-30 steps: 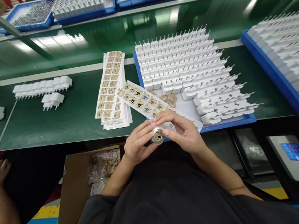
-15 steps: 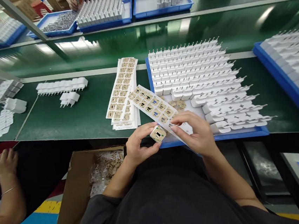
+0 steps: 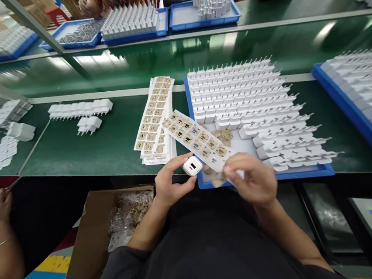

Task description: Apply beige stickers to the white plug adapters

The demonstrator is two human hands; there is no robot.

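My left hand (image 3: 173,183) pinches a white charger plug (image 3: 192,166) between thumb and fingers. Its bare white end, with two dark port openings, faces up. My right hand (image 3: 253,177) is closed on a tan sticker (image 3: 218,180), blurred by motion, just right of the charger. Beneath the right fingers lies the end of a white sheet of tan stickers (image 3: 195,136), slanting across the tray's left edge. A stack of similar sheets (image 3: 154,120) lies behind it on the bench.
A blue tray (image 3: 304,173) holds rows of white chargers, pins up, plus loose tan stickers (image 3: 223,136). Another loaded tray (image 3: 344,106) is at right. White chargers (image 3: 81,109) stand left. A cardboard box (image 3: 84,245) sits below the bench. Co-workers' hands show at left and across.
The tan sticker on the charger's end has come off, leaving white plastic showing. My right hand has moved slightly right and down with a tan sticker in its fingers.
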